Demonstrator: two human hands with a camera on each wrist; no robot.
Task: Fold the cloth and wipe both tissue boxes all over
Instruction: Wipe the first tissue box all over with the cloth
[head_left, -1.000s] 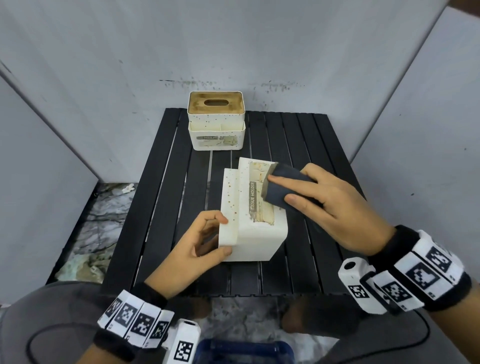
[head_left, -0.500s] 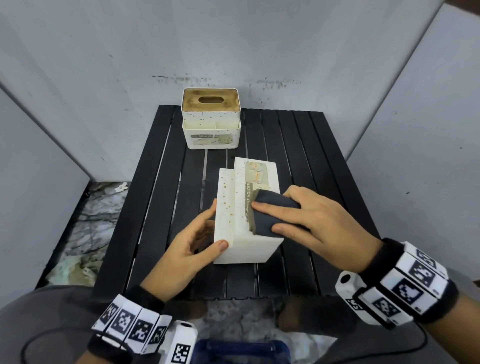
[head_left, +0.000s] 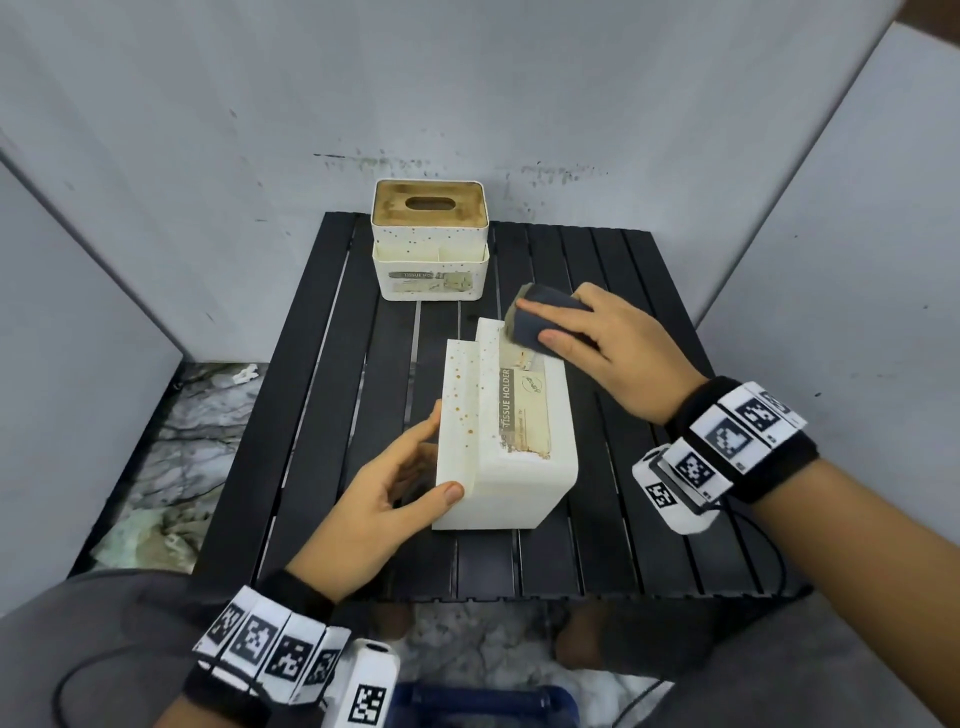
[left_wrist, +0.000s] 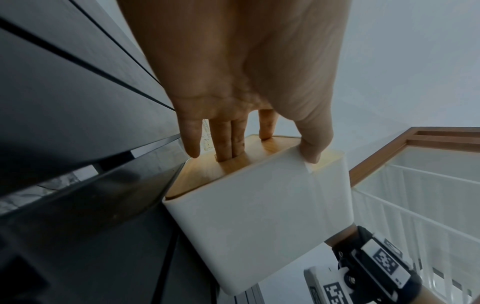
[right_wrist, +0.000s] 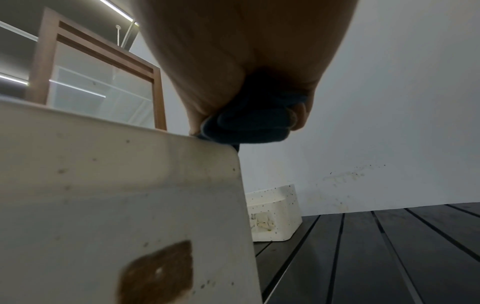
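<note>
Here, on the black slatted table, the near tissue box lies tipped on its side, label face up, while the second tissue box stands upright at the far edge. The left hand grips the near box's wooden end, two fingers tucked in the slot. The right hand presses the folded dark cloth, pinched under fingers and thumb, on the box's far corner.

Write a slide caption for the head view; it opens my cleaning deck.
Right hand wipes tipped tissue holder with folded dark cloth while left hand steadies it.
</note>
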